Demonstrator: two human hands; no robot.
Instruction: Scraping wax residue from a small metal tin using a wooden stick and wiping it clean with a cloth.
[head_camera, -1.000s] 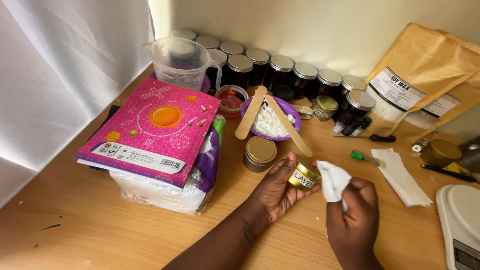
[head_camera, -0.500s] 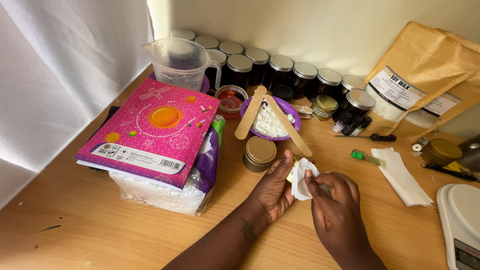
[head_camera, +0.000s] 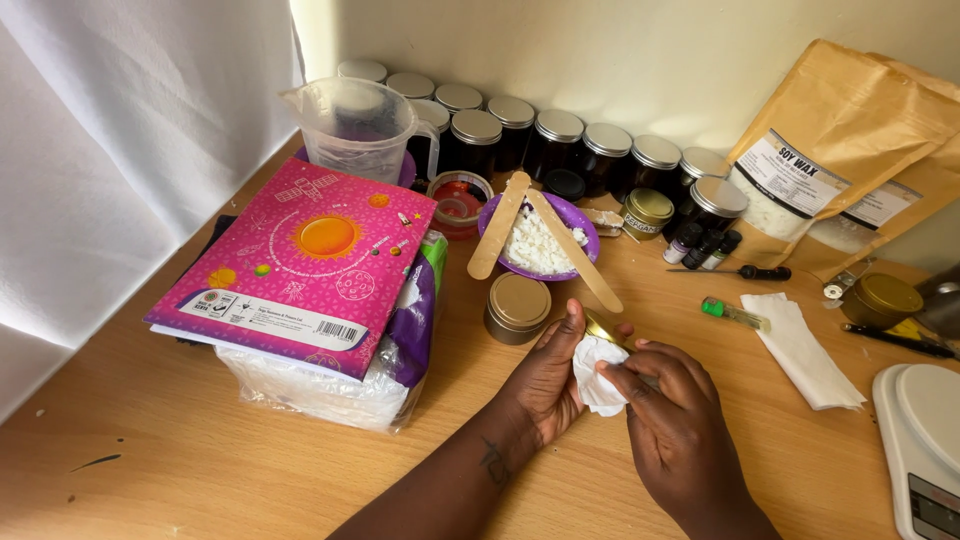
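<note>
2 hands (head_camera: 620, 400) on small gold tin (head_camera: 603, 327), tilted; right fingers (head_camera: 622, 377) pinching white tissue (head_camera: 597, 375)

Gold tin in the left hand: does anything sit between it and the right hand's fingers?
Yes. A crumpled white tissue lies between the right hand and the gold tin, which the left hand cups; it covers most of the tin.
</note>
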